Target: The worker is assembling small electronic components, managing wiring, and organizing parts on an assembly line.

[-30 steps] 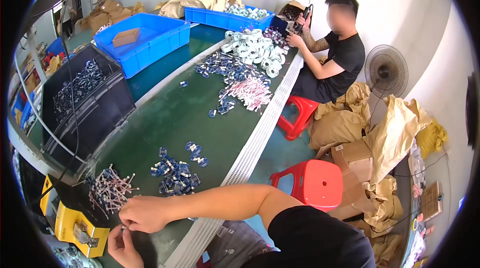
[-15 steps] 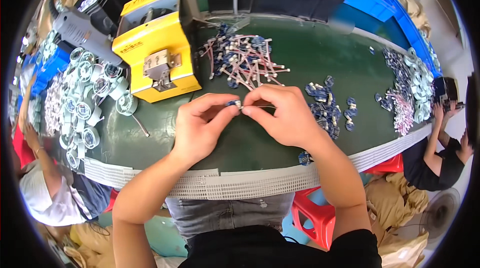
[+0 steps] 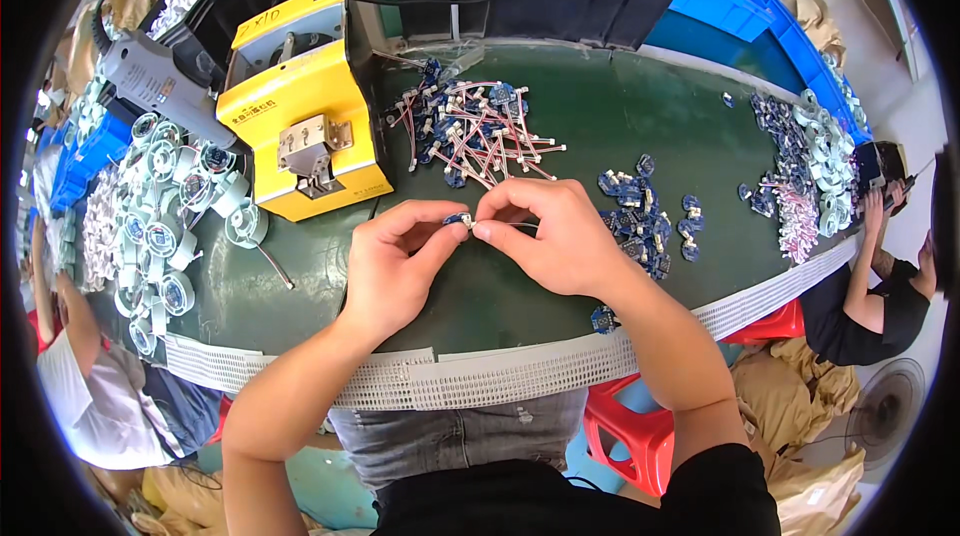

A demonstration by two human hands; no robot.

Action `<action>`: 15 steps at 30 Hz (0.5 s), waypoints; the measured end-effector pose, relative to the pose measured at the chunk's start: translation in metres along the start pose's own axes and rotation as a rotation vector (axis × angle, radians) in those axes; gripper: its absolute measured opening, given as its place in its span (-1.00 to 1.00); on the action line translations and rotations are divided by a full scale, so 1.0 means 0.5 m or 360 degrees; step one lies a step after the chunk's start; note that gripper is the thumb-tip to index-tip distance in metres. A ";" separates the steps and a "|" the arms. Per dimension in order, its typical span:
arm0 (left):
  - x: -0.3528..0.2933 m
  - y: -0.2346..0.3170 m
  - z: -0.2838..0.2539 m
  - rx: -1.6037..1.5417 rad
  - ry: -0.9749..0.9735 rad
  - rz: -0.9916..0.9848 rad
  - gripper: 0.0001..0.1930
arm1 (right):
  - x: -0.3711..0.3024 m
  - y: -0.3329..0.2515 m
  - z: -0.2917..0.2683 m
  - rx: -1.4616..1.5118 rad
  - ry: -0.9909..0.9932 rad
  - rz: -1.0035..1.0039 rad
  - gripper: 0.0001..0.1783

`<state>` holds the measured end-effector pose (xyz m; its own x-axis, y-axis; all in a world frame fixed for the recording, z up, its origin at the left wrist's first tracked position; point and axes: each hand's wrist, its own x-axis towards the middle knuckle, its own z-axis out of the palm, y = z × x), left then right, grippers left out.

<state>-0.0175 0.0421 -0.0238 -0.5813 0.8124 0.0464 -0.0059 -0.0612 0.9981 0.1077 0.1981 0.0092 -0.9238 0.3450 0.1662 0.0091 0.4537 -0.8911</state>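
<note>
Over the middle of the green table, my two hands meet fingertip to fingertip. My left hand (image 3: pixel 392 261) pinches a small blue circuit board (image 3: pixel 456 220) between thumb and index finger. In my right hand (image 3: pixel 545 231), thumb and index finger hold a thin wire cable (image 3: pixel 522 226) by its small white connector, up against the board's edge. My fingers partly cover the join, so how far the plug sits in cannot be told. Just beyond lies a heap of red-and-white connector cables (image 3: pixel 485 141) mixed with blue boards. Right of my right hand lie loose blue circuit boards (image 3: pixel 640 211).
A yellow machine (image 3: pixel 300 126) with a metal fixture stands at the back left, beside a grey handheld tool (image 3: pixel 165 76). Pale green round housings (image 3: pixel 165 226) are piled at left. Blue bins (image 3: pixel 725 1) line the far right. A white mesh strip (image 3: pixel 520 371) edges the table; people sit at both sides.
The whole view has shifted slightly. Both hands keep their pinch, with the board and the connector still together; the board has turned a little in my left fingers.
</note>
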 end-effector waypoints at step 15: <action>-0.011 0.021 -0.032 0.0400 -0.0122 0.0114 -0.87 | 0.005 0.022 -0.019 0.0046 -0.0235 -0.0430 -0.82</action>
<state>-0.0273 0.0277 -0.0142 -0.5094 0.8534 0.1105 0.2404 0.0179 0.9705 0.1093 0.2117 0.0040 -0.9370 0.0909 0.3373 -0.2533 0.4883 -0.8351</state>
